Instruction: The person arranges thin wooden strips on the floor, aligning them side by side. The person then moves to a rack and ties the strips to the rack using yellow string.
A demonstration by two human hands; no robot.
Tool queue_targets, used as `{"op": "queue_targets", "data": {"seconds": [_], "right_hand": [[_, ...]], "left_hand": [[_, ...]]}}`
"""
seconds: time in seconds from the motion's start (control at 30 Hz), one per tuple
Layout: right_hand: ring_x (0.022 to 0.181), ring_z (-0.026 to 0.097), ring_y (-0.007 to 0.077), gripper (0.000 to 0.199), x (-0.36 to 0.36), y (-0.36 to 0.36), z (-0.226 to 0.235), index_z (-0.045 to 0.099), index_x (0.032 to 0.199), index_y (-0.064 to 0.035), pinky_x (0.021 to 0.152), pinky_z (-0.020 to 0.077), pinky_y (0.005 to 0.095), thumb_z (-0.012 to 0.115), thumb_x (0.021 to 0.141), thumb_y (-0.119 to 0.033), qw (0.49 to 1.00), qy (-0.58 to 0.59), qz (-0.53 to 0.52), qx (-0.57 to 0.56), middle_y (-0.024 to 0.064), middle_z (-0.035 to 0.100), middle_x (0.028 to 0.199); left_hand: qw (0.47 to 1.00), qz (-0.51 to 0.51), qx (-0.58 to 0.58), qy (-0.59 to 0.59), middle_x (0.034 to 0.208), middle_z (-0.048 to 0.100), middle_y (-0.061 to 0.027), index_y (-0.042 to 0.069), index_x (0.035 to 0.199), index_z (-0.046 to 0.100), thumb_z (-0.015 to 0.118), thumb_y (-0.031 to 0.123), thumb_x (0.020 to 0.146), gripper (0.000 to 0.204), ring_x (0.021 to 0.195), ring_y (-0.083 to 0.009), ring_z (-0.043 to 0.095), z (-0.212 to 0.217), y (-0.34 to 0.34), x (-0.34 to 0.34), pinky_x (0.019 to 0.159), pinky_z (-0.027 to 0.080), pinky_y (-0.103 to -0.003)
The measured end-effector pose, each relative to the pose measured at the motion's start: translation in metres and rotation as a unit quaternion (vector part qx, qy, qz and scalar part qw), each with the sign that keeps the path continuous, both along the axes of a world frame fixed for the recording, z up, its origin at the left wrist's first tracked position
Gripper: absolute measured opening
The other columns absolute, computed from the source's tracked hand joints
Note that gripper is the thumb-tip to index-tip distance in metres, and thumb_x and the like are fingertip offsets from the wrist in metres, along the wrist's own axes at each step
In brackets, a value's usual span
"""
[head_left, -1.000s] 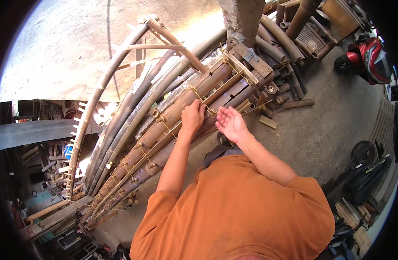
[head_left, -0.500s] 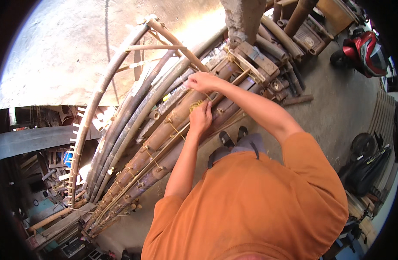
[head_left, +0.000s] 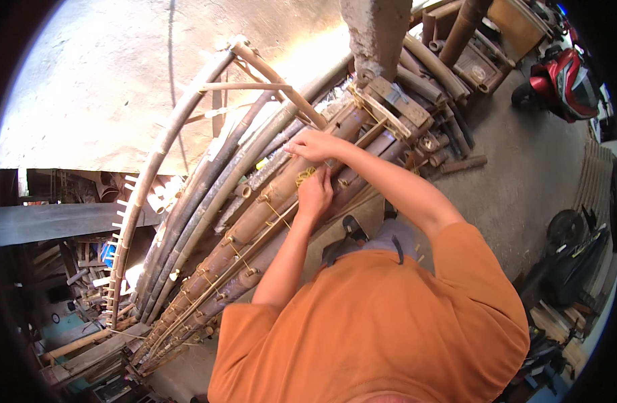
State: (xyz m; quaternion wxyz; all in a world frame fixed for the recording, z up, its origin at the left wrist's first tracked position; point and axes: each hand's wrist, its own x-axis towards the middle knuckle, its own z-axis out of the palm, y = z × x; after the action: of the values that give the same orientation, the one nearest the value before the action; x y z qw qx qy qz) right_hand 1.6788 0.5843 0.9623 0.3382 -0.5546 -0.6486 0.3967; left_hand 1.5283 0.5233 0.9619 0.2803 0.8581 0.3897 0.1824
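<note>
Both my hands work at the upper part of a long, thick brown bamboo pole [head_left: 251, 221] that slants up to the right. Its length is wound at intervals with yellow cord, and a thinner strip runs beside it. Beside a loose coil of yellow cord [head_left: 304, 176], my left hand [head_left: 315, 195] has its fingers pinched together on the cord. Just above it, my right hand [head_left: 313, 145] is closed over the pole, knuckles up. Whatever its curled fingers hold is hidden.
A wooden end block [head_left: 397, 104] sits by the pole's upper end, near a rough pillar [head_left: 372, 40]. Beyond the pole stands a curved bamboo frame with pegs [head_left: 144, 181]. More bamboo pieces [head_left: 436, 60] are stacked at the upper right. A red motorbike [head_left: 565, 84] stands at the far right.
My left hand has come up closer beneath the right hand, and its fingertips have moved slightly right. My right hand remains closed over the pole. The whole view has shifted a little.
</note>
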Motion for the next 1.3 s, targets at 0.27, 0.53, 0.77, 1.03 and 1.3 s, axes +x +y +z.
{"op": "queue_targets", "data": {"seconds": [0.27, 0.53, 0.77, 1.03, 1.3], "right_hand": [[0.069, 0.061, 0.0402, 0.043, -0.01, -0.214, 0.053, 0.063, 0.071, -0.0014, 0.073, 0.0488, 0.0475, 0.052, 0.097, -0.034, 0.977, -0.071, 0.171, -0.11, 0.023, 0.063, 0.073], [0.07, 0.062, 0.0394, 0.042, -0.031, -0.231, -0.053, 0.061, 0.061, -0.0022, 0.096, 0.0465, 0.0444, 0.054, 0.095, -0.025, 0.991, -0.114, 0.044, 0.052, 0.0218, 0.061, 0.063], [0.07, 0.061, 0.0342, 0.037, -0.032, -0.249, -0.029, 0.062, 0.062, -0.0036, 0.094, 0.0461, 0.0415, 0.056, 0.092, -0.025, 0.996, -0.069, 0.031, 0.047, 0.0181, 0.06, 0.061], [0.093, 0.066, 0.0229, 0.016, 0.042, -0.243, -0.047, 0.066, 0.097, -0.0032, 0.084, 0.0498, 0.0375, 0.057, 0.092, -0.016, 0.939, 0.135, -0.305, -0.083, 0.0121, 0.07, 0.093], [0.107, 0.053, 0.0201, 0.027, 0.113, -0.207, -0.024, 0.054, 0.112, -0.013, 0.097, 0.0441, 0.0371, 0.052, 0.097, -0.035, 0.426, 0.729, -0.532, -0.064, 0.0048, 0.057, 0.108]], "left_hand": [[0.997, 0.047, -0.05, 0.017, 0.085, 0.068, -0.0214, 0.005, 0.099, 0.069, 0.05, 0.027, 0.1, 0.029, 0.08, -0.041, 0.067, 0.001, 0.0, 0.0, 0.07, 0.051, -0.048], [0.916, 0.092, -0.272, -0.279, 0.08, 0.067, -0.0036, -0.001, 0.102, 0.069, 0.059, 0.019, 0.098, 0.023, 0.073, -0.0107, 0.059, 0.049, 0.091, 0.021, 0.07, 0.047, -0.025], [0.975, 0.072, -0.21, -0.026, 0.083, 0.07, -0.0129, -0.004, 0.098, 0.072, 0.065, 0.025, 0.091, 0.03, 0.075, -0.015, 0.059, -0.047, 0.137, 0.017, 0.069, 0.046, -0.035], [0.998, 0.012, 0.062, 0.022, 0.113, 0.066, -0.0267, -0.001, 0.12, 0.061, 0.067, 0.032, 0.089, 0.047, 0.105, -0.0396, 0.064, 0.015, 0.086, 0.088, 0.092, 0.05, -0.046], [0.999, 0.007, -0.002, 0.05, 0.089, 0.07, -0.0203, 0.005, 0.097, 0.064, 0.063, 0.023, 0.091, 0.019, 0.087, -0.0407, 0.066, 0.003, 0.006, 0.167, 0.075, 0.049, -0.049]]}}
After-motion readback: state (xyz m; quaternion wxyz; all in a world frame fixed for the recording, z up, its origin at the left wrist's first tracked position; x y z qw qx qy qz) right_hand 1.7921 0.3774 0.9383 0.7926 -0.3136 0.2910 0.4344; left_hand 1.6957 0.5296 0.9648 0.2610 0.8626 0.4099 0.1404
